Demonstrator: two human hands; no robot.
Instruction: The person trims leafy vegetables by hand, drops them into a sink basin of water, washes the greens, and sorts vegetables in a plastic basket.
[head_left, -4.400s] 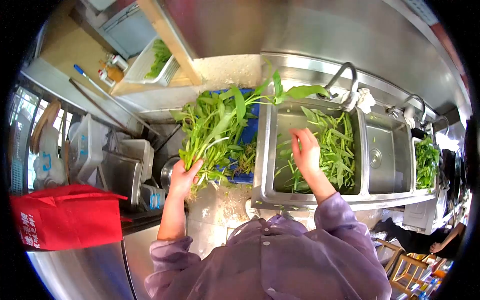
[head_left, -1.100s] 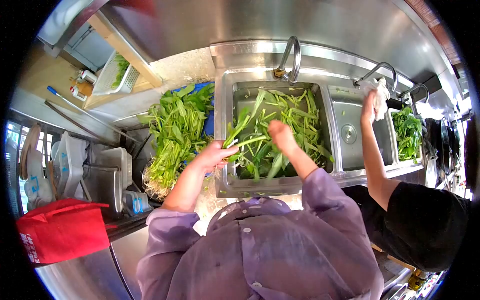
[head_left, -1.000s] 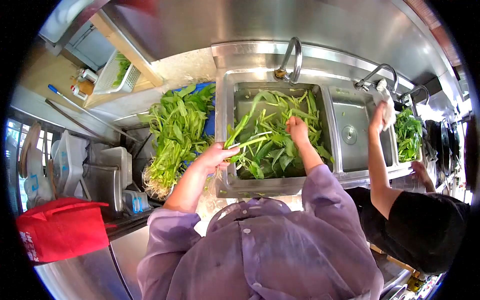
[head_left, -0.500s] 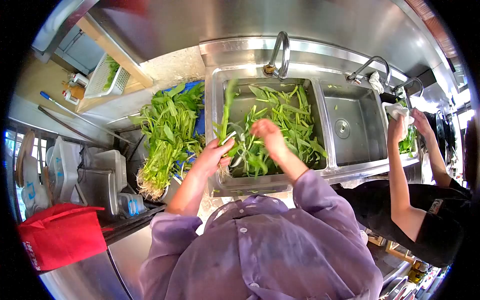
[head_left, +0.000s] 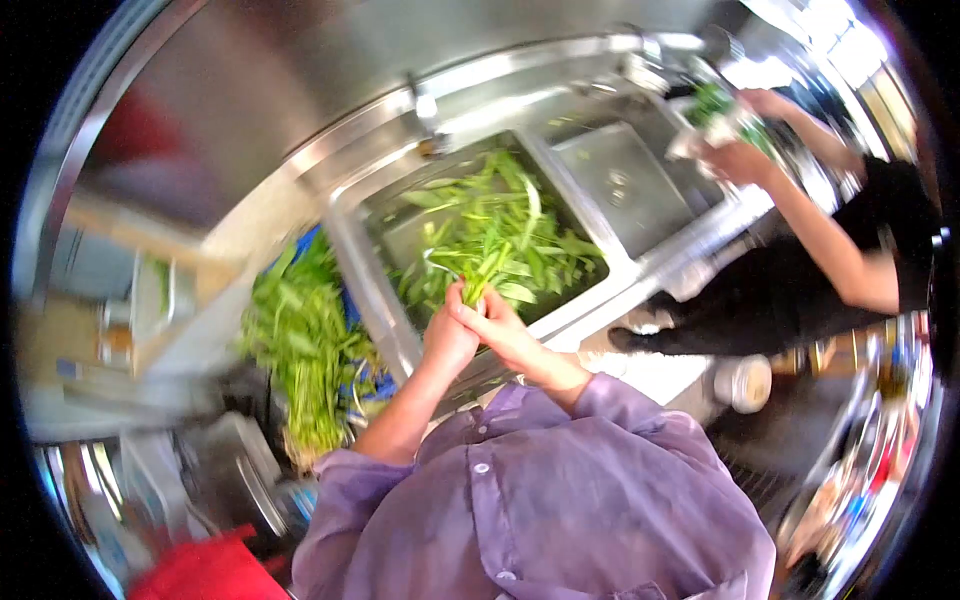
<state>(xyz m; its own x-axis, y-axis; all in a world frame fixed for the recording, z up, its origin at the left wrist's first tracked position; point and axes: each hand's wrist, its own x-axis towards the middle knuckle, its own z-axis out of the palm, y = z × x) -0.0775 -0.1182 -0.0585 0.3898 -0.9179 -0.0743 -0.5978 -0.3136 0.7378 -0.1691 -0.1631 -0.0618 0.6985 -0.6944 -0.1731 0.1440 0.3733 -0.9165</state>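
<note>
Both my hands meet at the near edge of the left sink basin point(head_left: 352, 235). My left hand point(head_left: 450, 338) is closed around the lower ends of some water spinach stalks point(head_left: 487, 268). Pressed against it, my right hand point(head_left: 508, 338) grips the same stalks, its thumb lying across the left fingers. The stalks point away from me over the basin. Loose cut water spinach point(head_left: 545, 235) fills much of that basin. A large bunch of water spinach point(head_left: 305, 350), roots towards me, lies on something blue left of the sink.
The right basin point(head_left: 620, 190) adjoins the left one. At right, a person in black point(head_left: 850, 270) handles a white cloth point(head_left: 715, 135) near more greens. A faucet point(head_left: 425, 110) rises behind the left basin. A red bag point(head_left: 210, 570) sits at lower left.
My right hand has come back from over the basin to join my left hand at the stalks. The whole view has turned and blurred. The co-worker's hands have lowered towards the greens.
</note>
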